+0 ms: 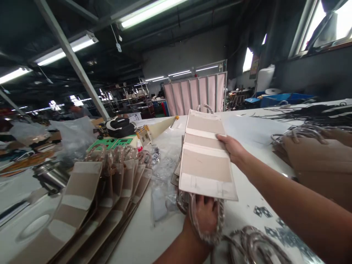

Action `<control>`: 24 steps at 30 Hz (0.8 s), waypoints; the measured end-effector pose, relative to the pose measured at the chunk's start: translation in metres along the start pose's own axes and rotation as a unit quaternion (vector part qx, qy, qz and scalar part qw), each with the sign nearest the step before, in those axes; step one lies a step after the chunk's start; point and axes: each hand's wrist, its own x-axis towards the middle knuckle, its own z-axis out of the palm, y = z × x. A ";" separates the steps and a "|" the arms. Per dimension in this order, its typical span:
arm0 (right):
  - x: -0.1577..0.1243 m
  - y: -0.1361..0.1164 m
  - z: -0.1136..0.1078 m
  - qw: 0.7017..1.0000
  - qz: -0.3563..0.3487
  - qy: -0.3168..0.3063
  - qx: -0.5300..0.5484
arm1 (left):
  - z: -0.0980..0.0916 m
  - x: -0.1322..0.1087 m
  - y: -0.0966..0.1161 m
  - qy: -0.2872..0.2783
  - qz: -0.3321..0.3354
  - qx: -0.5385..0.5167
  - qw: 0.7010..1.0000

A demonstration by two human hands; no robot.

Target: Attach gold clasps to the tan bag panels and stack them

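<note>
A beige bag panel [206, 165] with pale cross bands is held tilted over the white table. Plastic-wrapped handles stick out at its far and near ends. My right hand [232, 146] is closed on the panel's right edge, thumb on top. Seen through the near handle loop [220, 223], my left hand [205, 214] reaches under the panel's near edge; its fingertips are hidden behind the panel. More panels lie partly hidden below the held one. To the left, several similar bag panels [82, 194] lie overlapped in a row, their wrapped handles upward.
Brown panels [316, 157] with wrapped handles lie at the right, near dark straps [308, 115]. Small metal plates [286, 234] are scattered at the near right. Farther left are a green control box [115, 143], a steel flask [53, 176] and clear plastic [74, 135]. A pink-panelled rack [195, 93] stands behind.
</note>
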 end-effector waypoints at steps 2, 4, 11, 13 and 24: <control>0.036 0.033 0.015 0.998 0.034 0.040 -0.032 | -0.014 -0.006 0.001 0.002 0.102 0.111 0.989; 0.056 0.071 0.020 0.993 0.049 0.076 -0.071 | -0.039 -0.014 0.003 0.024 0.232 0.184 0.955; 0.057 0.150 0.013 0.979 0.070 0.115 -0.152 | -0.106 0.018 -0.029 0.187 -0.009 0.023 0.982; 0.059 0.152 0.014 0.974 0.082 0.131 -0.168 | -0.101 0.046 -0.050 0.143 -0.193 -0.063 0.969; 0.087 0.166 -0.001 0.966 0.114 0.123 -0.198 | -0.073 0.101 -0.075 0.041 -0.350 -0.251 0.902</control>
